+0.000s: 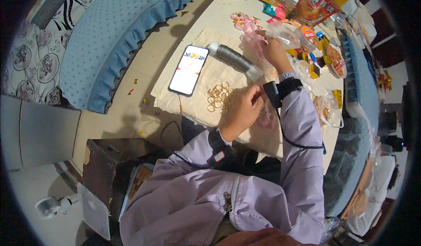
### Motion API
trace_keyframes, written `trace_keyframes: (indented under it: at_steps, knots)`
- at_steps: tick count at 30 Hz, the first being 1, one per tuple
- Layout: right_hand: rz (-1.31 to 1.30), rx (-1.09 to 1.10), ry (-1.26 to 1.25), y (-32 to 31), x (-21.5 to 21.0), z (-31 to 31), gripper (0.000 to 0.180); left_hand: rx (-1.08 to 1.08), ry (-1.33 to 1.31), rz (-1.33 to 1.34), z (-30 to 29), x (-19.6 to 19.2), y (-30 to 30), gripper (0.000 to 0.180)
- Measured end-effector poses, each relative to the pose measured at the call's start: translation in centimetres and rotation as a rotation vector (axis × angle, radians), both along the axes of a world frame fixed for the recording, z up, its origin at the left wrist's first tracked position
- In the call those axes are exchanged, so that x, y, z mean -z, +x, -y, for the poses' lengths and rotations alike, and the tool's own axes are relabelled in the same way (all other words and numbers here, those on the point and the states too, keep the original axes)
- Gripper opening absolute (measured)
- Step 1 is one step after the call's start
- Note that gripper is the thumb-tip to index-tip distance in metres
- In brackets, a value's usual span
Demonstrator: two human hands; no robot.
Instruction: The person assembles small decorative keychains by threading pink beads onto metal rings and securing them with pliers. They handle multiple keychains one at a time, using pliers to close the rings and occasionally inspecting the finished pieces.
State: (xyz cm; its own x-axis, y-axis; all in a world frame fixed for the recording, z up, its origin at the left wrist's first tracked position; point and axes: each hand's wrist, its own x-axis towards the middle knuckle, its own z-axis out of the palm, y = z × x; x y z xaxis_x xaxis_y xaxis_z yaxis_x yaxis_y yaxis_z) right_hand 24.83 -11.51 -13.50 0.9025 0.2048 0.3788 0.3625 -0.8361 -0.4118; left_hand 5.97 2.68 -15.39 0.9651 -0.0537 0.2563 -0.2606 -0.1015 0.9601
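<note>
My left hand [244, 109] is over the cloth, its thumb and fingers pinched together; what lies between them is too small to make out. Pale pink lacy trim [266, 116] hangs beside it. Farther up the table, the fingers of my right hand [275, 53] close on a sheer pink strip [252, 42], which trails from a pink beaded-looking heap [245, 22]. Several gold rings [219, 97] lie loose left of my left hand. Behind them rests a spool of dark grey wire or thread [237, 59] with white ends. A phone [188, 70] with a lit screen lies to its left.
A beige cloth [204, 37] covers the near table. On the right are a red noodle bucket [313, 4], a lidded tub [307, 37], a plate of small pieces [335, 61] and a plastic bag [326, 107]. A dark wooden box [107, 167] stands below left.
</note>
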Motion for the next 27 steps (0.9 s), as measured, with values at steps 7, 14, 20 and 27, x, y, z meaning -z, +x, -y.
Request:
trace_keyframes:
  at_steps: [7,14,20,27]
  knots:
    - [-0.313,-0.049,0.030,4.1,2.2,0.7,0.023,-0.033,0.164,0.052,0.3,0.1,-0.3,0.018]
    - [-0.392,-0.031,-0.046,4.4,1.8,0.3,0.030,-0.035,0.210,0.086,0.5,0.2,-0.4,0.009]
    - [-0.431,-0.109,0.572,0.3,-2.8,0.0,0.033,-0.024,0.214,0.072,0.9,1.0,-0.3,0.011]
    - [-0.409,-0.260,0.967,-4.9,-8.7,1.1,0.036,-0.021,0.226,0.151,0.6,0.8,-0.3,0.013]
